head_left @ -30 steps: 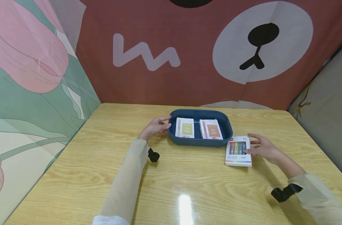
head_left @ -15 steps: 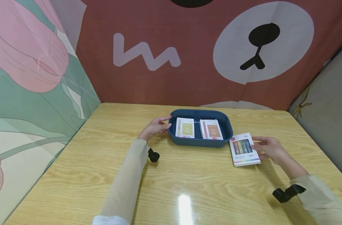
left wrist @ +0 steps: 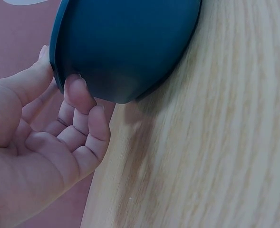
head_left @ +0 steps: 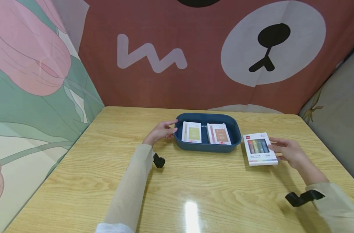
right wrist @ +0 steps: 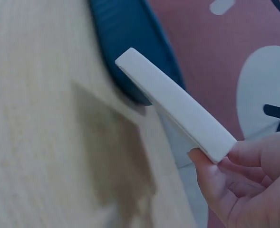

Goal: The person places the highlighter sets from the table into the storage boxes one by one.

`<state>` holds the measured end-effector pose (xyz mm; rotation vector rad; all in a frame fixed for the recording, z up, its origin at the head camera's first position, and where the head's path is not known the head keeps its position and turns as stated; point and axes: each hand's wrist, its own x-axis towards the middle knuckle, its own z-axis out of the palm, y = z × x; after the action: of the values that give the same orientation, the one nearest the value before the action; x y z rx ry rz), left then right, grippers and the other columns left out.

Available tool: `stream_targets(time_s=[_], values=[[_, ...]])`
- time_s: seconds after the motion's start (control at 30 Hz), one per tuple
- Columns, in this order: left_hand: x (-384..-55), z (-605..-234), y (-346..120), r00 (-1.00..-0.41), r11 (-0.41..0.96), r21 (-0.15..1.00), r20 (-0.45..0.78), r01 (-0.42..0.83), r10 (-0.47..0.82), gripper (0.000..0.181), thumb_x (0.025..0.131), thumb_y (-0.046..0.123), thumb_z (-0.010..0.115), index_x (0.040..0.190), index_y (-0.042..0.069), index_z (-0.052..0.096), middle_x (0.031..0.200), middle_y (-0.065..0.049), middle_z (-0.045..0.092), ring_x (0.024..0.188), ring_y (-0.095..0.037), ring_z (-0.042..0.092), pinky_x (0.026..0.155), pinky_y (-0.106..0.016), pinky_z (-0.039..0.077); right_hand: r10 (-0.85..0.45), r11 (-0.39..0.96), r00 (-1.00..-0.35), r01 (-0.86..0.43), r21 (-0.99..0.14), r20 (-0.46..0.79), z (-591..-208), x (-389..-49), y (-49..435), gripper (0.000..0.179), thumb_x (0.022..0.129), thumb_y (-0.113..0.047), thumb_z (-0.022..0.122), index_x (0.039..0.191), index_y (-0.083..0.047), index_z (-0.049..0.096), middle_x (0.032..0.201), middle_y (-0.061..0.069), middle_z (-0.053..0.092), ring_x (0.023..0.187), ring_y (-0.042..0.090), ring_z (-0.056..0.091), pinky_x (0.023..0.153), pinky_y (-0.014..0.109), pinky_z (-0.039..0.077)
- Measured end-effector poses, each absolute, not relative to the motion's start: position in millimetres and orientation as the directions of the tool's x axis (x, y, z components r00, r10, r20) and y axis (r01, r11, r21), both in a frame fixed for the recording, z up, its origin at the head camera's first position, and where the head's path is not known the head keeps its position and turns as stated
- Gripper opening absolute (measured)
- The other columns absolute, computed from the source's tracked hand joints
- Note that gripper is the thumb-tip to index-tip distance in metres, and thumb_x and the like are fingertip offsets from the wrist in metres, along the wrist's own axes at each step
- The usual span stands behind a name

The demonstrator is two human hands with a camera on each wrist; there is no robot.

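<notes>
My right hand pinches the right edge of a white box with a window showing several coloured sticks; their exact kind is unclear. The right wrist view shows the box's white side raised off the table, its shadow below. My left hand holds the left end of a blue tray. In the left wrist view its fingers are bent at the tray's rim and outer wall. Two flat white boxes lie in the tray, one with a green panel, the other with an orange panel.
The tray stands on a light wooden table near its back edge. Behind rises a red-brown wall covering with a bear print. A flower-printed wall borders the left, and a grey one the right.
The right hand has moved the box with the coloured sticks rightward, away from the tray's front right corner, tilting it slightly. My left hand and the tray have stayed in place.
</notes>
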<state>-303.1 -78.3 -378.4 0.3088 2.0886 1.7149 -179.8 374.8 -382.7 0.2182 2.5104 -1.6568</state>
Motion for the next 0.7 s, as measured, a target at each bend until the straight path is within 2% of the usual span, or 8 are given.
stream_targets(time_s=[0.07,0.13,0.17,0.23,0.33,0.47,0.53,0.7], values=[[-303.0,-378.2,-78.2,-0.888,0.215,0.972,-0.179,-0.094,0.424,0.047,0.088,0.011,0.057,0.134,0.015,0.044,0.073,-0.009,0.051,0.067,-0.026,0.05,0.061,-0.03,0.04,0.065,0.388,-0.983,0.185,-0.903,-0.173,-379.9,-181.2,379.0,0.065,0.088,-0.03,0.057,0.138,-0.001,0.03,0.101,0.0,0.057,0.076,0.003,0.056,0.064,0.031,0.05],[-302.9,-378.1,-78.2,-0.888,0.214,0.972,-0.18,-0.095,0.424,0.047,0.088,0.011,0.057,0.134,0.015,0.044,0.073,-0.009,0.051,0.067,-0.026,0.05,0.061,-0.031,0.04,0.075,0.352,-0.986,0.169,-0.921,-0.152,-382.6,-186.3,388.3,0.06,0.087,-0.031,0.058,0.137,-0.006,0.036,0.1,-0.003,0.057,0.075,0.003,0.057,0.064,0.031,0.05],[-302.8,-378.1,-78.3,-0.888,0.215,0.972,-0.18,-0.095,0.424,0.048,0.088,0.011,0.057,0.134,0.015,0.044,0.073,-0.009,0.051,0.067,-0.026,0.05,0.061,-0.031,0.04,0.075,0.365,-0.987,0.162,-0.917,-0.145,-379.3,-187.4,388.7,0.065,0.088,-0.03,0.056,0.138,0.002,0.029,0.105,0.003,0.056,0.076,0.004,0.057,0.064,0.031,0.05],[-303.0,-378.3,-78.7,-0.887,0.211,0.973,-0.181,-0.097,0.424,0.048,0.088,0.011,0.057,0.134,0.015,0.044,0.074,-0.011,0.051,0.067,-0.026,0.05,0.062,-0.031,0.04,0.084,0.336,-0.987,0.156,-0.929,-0.135,-377.8,-192.0,391.6,0.055,0.09,-0.023,0.054,0.137,-0.002,0.034,0.111,0.012,0.053,0.077,0.008,0.057,0.064,0.033,0.05],[-303.2,-378.8,-79.3,-0.887,0.21,0.973,-0.183,-0.1,0.424,0.048,0.088,0.011,0.057,0.134,0.015,0.043,0.074,-0.013,0.052,0.066,-0.025,0.05,0.061,-0.03,0.04,0.142,0.275,-0.982,0.16,-0.948,-0.124,-399.4,-212.9,410.9,0.057,0.084,-0.032,0.061,0.135,-0.014,0.042,0.111,0.004,0.055,0.081,0.01,0.058,0.064,0.032,0.05],[-304.0,-379.7,-79.6,-0.888,0.21,0.972,-0.183,-0.101,0.423,0.048,0.088,0.011,0.057,0.134,0.015,0.044,0.073,-0.014,0.052,0.064,-0.024,0.05,0.059,-0.029,0.04,0.204,0.274,-0.974,0.157,-0.949,-0.102,-418.9,-235.2,418.5,0.066,0.078,-0.043,0.064,0.135,-0.018,0.042,0.117,0.002,0.05,0.087,0.011,0.057,0.067,0.031,0.05],[-304.3,-380.0,-79.4,-0.888,0.209,0.973,-0.183,-0.1,0.423,0.048,0.088,0.011,0.057,0.134,0.015,0.044,0.072,-0.013,0.052,0.064,-0.024,0.05,0.059,-0.029,0.039,0.204,0.257,-0.975,0.138,-0.957,-0.086,-423.0,-242.3,417.7,0.065,0.078,-0.042,0.065,0.134,-0.019,0.043,0.117,0.002,0.05,0.088,0.011,0.057,0.067,0.031,0.05],[-304.5,-379.6,-79.2,-0.886,0.216,0.972,-0.184,-0.097,0.427,0.048,0.088,0.012,0.057,0.134,0.016,0.044,0.072,-0.01,0.052,0.065,-0.024,0.049,0.06,-0.03,0.04,0.143,0.108,-0.984,0.119,-0.987,-0.103,-405.6,-241.6,399.0,0.048,0.084,-0.025,0.062,0.13,-0.018,0.049,0.115,0.0,0.055,0.088,0.012,0.058,0.066,0.031,0.05]])
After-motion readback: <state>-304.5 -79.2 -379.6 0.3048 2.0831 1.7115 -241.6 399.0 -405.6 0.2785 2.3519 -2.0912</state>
